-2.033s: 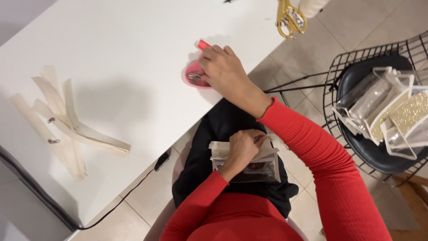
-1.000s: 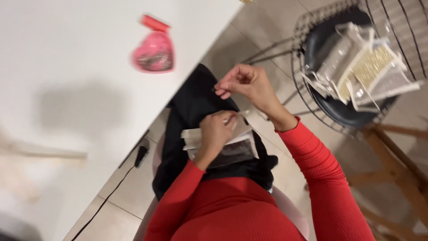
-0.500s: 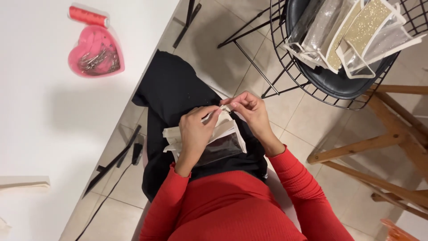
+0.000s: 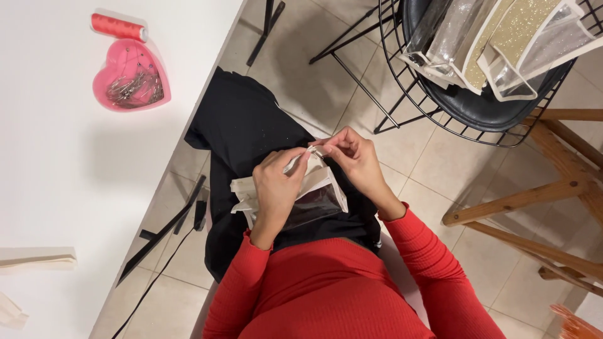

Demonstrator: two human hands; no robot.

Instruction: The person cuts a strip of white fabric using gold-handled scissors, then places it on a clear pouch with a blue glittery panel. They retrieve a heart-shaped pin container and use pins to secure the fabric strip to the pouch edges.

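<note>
On my lap, over a black cloth, I hold a small pouch of clear plastic with cream fabric trim. My left hand wraps over the pouch's left side, thumb and fingers on its upper edge. My right hand pinches the same upper edge from the right, its fingertips meeting those of my left hand. Something thin may be between its fingers, too small to tell. A pink heart-shaped box of pins and a red thread spool lie on the white table to my left.
A black wire chair at upper right holds several clear and glittery pouches. Wooden stool legs stand at right. Cream fabric strips lie at the table's lower left. A black cable runs over the tiled floor.
My right hand left the pink box on the table and came back to the pouch on my lap, joining my left hand at its upper edge. The view swung right.
</note>
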